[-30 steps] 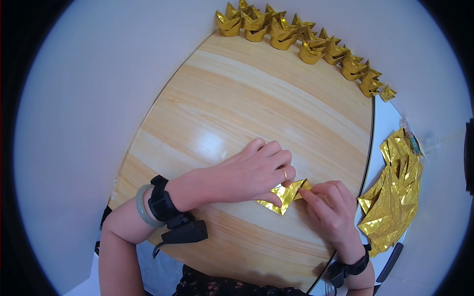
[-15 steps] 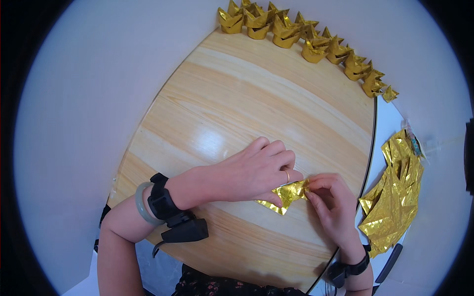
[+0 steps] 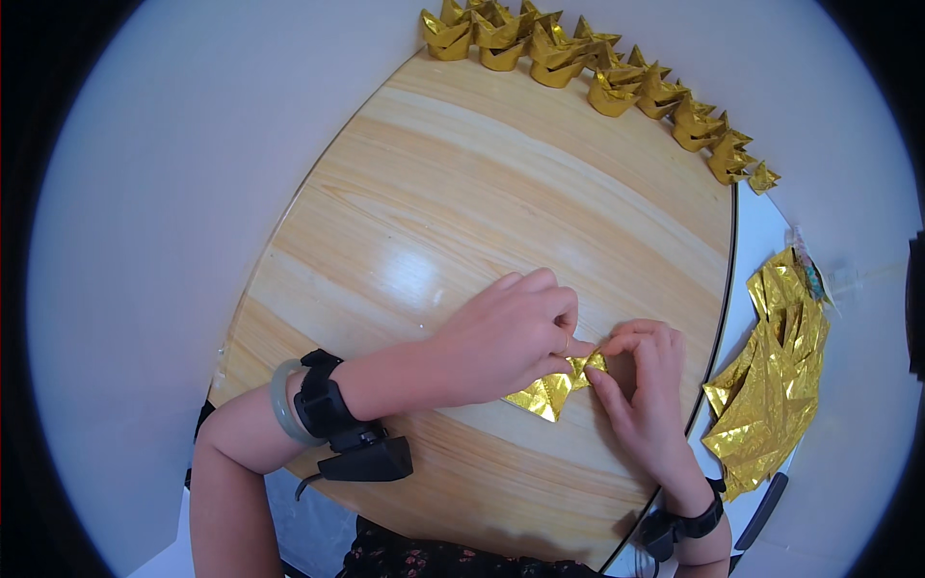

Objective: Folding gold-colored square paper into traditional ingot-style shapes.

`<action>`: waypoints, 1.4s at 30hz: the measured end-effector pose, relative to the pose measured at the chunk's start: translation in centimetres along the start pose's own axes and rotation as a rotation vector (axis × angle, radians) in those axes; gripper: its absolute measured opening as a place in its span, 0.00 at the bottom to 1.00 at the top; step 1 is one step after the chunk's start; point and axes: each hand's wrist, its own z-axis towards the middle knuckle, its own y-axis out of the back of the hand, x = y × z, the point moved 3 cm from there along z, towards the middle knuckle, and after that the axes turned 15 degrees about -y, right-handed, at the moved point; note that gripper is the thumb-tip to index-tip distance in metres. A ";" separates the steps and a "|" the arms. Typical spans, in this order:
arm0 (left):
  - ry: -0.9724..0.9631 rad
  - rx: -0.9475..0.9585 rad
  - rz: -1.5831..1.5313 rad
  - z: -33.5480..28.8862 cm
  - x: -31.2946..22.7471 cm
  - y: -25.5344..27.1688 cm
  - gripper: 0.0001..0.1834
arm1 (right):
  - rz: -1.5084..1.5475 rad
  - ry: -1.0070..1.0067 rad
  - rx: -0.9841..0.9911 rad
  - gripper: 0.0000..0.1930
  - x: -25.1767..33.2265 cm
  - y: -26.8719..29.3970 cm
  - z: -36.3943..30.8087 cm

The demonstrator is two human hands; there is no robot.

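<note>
A piece of gold paper (image 3: 542, 397) is held low over the near right part of the wood-grained surface (image 3: 434, 212), between the two hands. By the left hand (image 3: 520, 334), whose fingers are curled, its upper left part is covered; whether the paper is pinched there or only pressed cannot be told. By the right hand (image 3: 647, 385), the right end of the paper is pinched between thumb and bent index finger, the fingers nearly closed at the tips. A ring (image 3: 567, 342) is worn on the left hand, and a pale bracelet (image 3: 283, 400) on the left arm. Along the far edge, folded gold pieces (image 3: 554, 67) are lined up in a curved row. To the right, overlapping gold sheets (image 3: 771, 380) are heaped beside the wood-grained surface
</note>
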 end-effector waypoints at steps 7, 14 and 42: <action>0.154 -0.080 -0.101 0.6 -0.5 0.3 0.17 | 0.052 -0.053 0.009 0.15 0.6 0.1 -0.2; 0.129 -0.069 -0.029 0.4 -0.7 0.0 0.14 | 0.806 -0.287 0.229 0.12 0.4 -0.9 -0.7; 0.349 -0.119 -0.622 0.5 -0.2 1.7 0.08 | 0.733 -0.153 0.159 0.27 1.3 -0.1 -1.8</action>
